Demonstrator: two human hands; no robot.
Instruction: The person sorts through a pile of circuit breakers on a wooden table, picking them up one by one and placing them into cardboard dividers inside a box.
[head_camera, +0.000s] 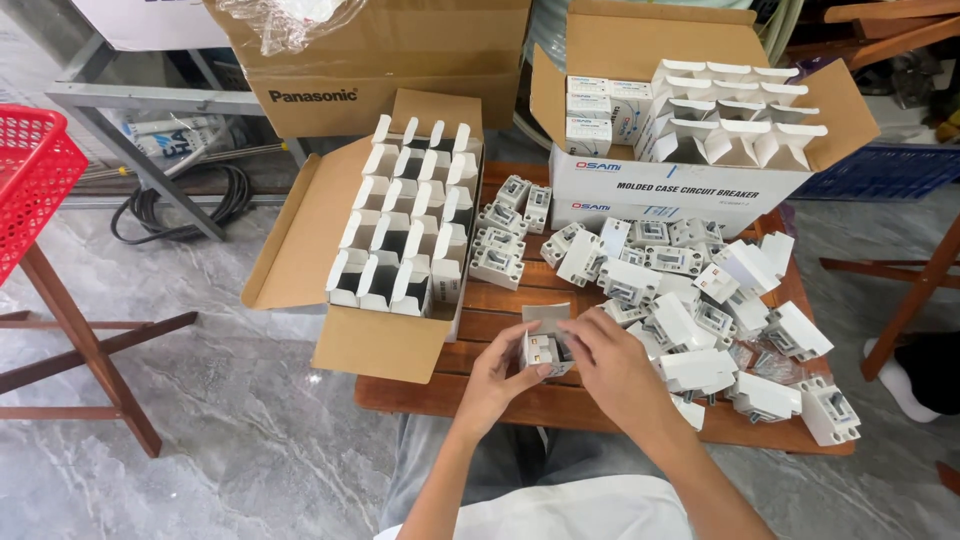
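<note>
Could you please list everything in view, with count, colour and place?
small carton: one, white, held in both hands over the table's near edge
wooden table: one, brown, slatted, centre
circuit breakers: a loose heap, too many to count, white and grey, on the table's right half
left cardboard box: one, brown, filled with open white small cartons, on the table's left end
right cardboard box: one, white-fronted, holding more small cartons, at the table's far side
basket: one, red, far left
cable: one coil, black, on the floor behind
left hand: grip on the small carton
right hand: grip on the small carton
</note>
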